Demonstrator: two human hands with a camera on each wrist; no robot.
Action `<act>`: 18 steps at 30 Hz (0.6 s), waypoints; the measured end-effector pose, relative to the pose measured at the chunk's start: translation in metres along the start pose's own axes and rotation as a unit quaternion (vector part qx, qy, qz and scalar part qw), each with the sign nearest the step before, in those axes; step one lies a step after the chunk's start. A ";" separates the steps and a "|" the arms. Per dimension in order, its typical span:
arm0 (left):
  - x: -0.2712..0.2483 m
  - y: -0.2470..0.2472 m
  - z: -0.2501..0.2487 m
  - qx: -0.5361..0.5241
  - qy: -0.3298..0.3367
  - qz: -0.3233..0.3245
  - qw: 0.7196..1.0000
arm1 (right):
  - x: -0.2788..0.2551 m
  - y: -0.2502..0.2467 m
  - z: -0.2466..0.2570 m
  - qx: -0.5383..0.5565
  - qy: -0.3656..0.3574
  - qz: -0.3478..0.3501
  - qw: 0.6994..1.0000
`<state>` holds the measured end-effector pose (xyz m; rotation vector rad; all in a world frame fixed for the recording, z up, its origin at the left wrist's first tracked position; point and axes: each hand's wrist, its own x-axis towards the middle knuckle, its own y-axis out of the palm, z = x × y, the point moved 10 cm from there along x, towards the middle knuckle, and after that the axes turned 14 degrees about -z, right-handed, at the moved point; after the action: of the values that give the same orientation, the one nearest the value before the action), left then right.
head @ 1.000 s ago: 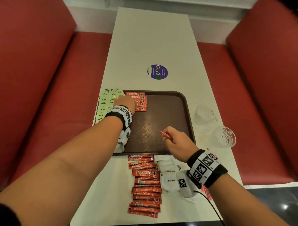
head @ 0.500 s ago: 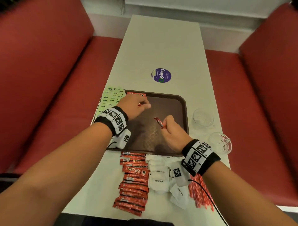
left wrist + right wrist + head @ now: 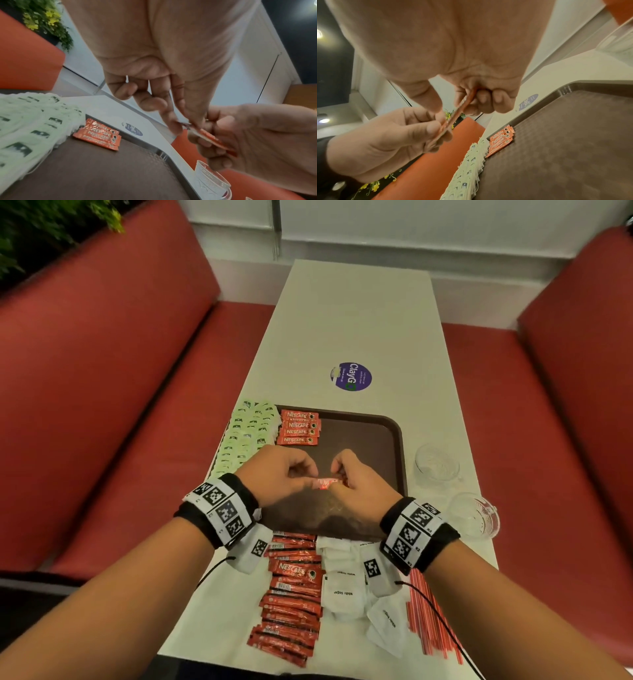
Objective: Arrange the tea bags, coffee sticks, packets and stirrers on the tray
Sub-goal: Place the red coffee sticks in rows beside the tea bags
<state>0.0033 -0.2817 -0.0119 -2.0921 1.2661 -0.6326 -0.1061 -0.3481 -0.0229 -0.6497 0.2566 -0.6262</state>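
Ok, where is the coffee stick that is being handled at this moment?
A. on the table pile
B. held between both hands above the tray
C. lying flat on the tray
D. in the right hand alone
B: the left hand and right hand each pinch an end of the coffee stick over the tray.

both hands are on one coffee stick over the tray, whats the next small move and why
Probably lay the stick just below the four-stick row at the tray's far left. Left hand and right hand pinch its ends above bare tray, and the row has room to grow.
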 end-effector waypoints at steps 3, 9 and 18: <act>0.000 0.000 0.016 -0.013 -0.025 0.004 1.000 | 0.005 0.004 -0.001 0.005 -0.006 -0.021 1.000; 0.028 0.004 0.069 0.091 -0.073 0.002 0.993 | 0.013 0.021 -0.035 -0.054 0.063 -0.022 0.996; 0.070 0.034 0.107 0.303 -0.079 0.055 0.948 | -0.013 0.070 -0.070 -0.175 0.073 0.167 0.968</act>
<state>0.0833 -0.3298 -0.1048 -1.5194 0.9358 -0.6831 -0.1124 -0.3306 -0.1215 -0.8766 0.6101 -0.3048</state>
